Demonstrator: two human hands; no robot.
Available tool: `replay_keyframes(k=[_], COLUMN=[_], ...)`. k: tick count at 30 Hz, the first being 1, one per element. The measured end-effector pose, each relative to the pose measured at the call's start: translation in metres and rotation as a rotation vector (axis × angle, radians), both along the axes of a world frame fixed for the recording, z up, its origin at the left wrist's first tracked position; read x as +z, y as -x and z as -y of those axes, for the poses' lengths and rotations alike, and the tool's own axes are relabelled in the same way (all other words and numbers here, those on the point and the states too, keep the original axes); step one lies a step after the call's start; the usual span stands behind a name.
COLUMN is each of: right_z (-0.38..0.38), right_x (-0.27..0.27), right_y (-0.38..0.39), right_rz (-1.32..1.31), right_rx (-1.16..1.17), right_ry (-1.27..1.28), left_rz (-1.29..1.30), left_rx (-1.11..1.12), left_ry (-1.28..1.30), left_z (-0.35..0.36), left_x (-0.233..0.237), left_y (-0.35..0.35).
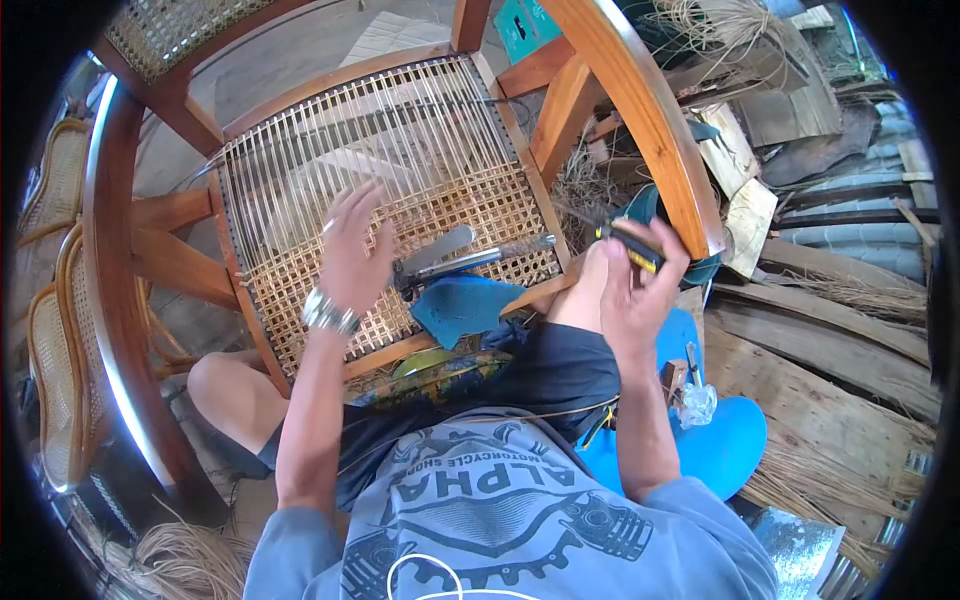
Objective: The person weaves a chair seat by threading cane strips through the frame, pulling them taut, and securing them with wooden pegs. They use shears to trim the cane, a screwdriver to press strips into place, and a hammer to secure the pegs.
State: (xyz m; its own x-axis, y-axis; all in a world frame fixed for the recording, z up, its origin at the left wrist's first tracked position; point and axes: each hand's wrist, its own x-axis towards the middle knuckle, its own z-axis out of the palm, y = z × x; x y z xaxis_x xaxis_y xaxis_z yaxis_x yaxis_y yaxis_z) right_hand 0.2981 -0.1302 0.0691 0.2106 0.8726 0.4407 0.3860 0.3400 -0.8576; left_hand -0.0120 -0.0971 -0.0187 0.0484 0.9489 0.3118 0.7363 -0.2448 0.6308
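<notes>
A wooden chair frame stands before me, its cane seat [480,196] woven in a lattice on the near part and strung with parallel strands on the far part. My left hand [357,262], with a metal watch at the wrist, hovers over or touches the left of the weave, fingers stretched out and holding nothing. In my right hand [638,300], beside the seat's right edge, is a screwdriver-like tool [632,248] with a black and yellow handle and a thin shaft pointing left. Flat metal tools [450,258] and a blue cloth [462,308] lie on the near seat.
The chair's thick curved armrests rise on the left [112,290] and right [650,120]. Behind the right arm are wooden planks [810,340] and bundled cane fibres [715,25]. A blue plastic stool [735,440] is under me. Other cane chairs [65,340] stand at left.
</notes>
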Motion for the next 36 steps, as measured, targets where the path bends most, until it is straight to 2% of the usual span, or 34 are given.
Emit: replay_keyframes(k=[1, 3, 4, 5, 7, 9, 11, 12, 15, 19, 23, 31, 33, 35, 36], right_z=[0.005, 0.012, 0.013, 0.012, 0.006, 0.000, 0.001, 0.002, 0.011, 0.021, 0.025, 0.021, 0.022, 0.023, 0.024], right_x=[-0.006, -0.019, -0.018, -0.008, 0.002, -0.015, -0.012, -0.017, -0.020, -0.009, -0.010, -0.008, -0.005, 0.005, 0.013], right_y=[-0.004, -0.012, -0.010, -0.012, -0.016, -0.027, -0.050, -0.064, -0.076, -0.054, -0.026, -0.038, -0.038, -0.030, -0.029], right_rz=[-0.010, 0.138, 0.105, 0.289, 0.468, 0.164, -0.020, -0.065, -0.306, -0.240, -0.246, -0.320, -0.330, -0.148, -0.269], right_rx=[0.005, 0.084, 0.063, 0.042, 0.027, 0.103, 0.166, 0.192, 0.243, 0.315, 0.247, 0.250, 0.204, 0.064, 0.048], right_ry=[0.003, -0.034, -0.014, -0.053, -0.044, 0.000, 0.281, 0.329, 0.444, 0.513, 0.484, 0.491, 0.467, 0.382, 0.435], left_rz=[0.014, 0.004, -0.055, -0.074, 0.027, -0.031, 0.222, 0.203, 0.139, 0.042, 0.058, 0.059, -0.148, -0.283, -0.310], left_rx=[0.061, 0.188, 0.207, 0.231, 0.377, 0.510, 0.589, 0.627, 0.708, 0.768, 0.799, 0.834, 0.860, 0.817, 0.812], left_ry=[0.051, 0.138, 0.116, 0.126, 0.260, 0.242, 0.139, 0.113, 0.116, 0.126, 0.132, -0.023, -0.066, -0.084, -0.079], left_z=[0.025, 0.078, 0.101, 0.120, 0.156, 0.177, 0.187, 0.189, 0.177, 0.150, 0.122, 0.088, 0.083, 0.081, 0.079], left_x=[0.009, 0.022, 0.028, 0.034, 0.049, 0.053, 0.049, 0.043, 0.042, 0.023, -0.006, -0.033, -0.033, -0.030, -0.023], left_y=[0.017, 0.046, 0.059, 0.065, 0.079, 0.089, 0.096, 0.100, 0.106, 0.115, 0.122, 0.128, 0.127, 0.128, 0.122])
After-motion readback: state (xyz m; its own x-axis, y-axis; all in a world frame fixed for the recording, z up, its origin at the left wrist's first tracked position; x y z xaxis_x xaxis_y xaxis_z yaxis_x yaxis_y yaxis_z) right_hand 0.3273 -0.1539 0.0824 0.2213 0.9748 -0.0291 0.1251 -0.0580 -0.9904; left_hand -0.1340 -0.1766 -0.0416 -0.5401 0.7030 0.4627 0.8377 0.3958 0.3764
